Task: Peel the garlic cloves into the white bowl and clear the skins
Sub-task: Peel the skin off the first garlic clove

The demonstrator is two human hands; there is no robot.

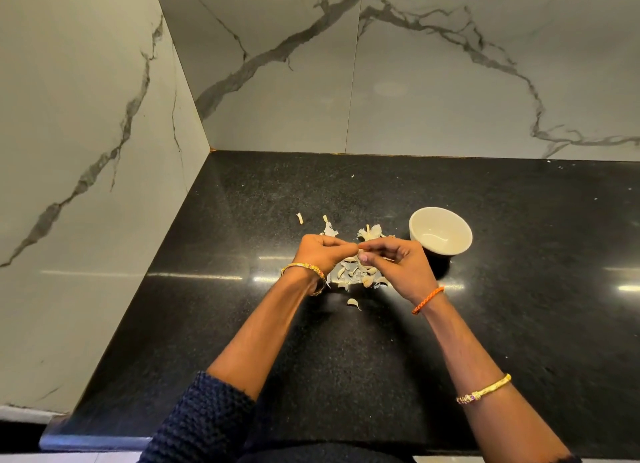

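Only one round white ceramic bowl (440,230) stands on the speckled black stone counter (519,289), just right of the hands, and nothing can be made out inside it. Two bare hands meet above a loose heap of pale papery garlic skins and cloves (356,275); the pieces overlap too much to count. The left hand (320,251) has its fingers curled, and the right hand (394,256) pinches with thumb and forefinger at the same spot, where both seem to hold a small garlic piece, mostly hidden. One separate clove (354,303) lies nearer the person, and three or so stray scraps lie beyond the hands. Three wrist bands show: two gold bangles and one orange cord. No writing is readable.
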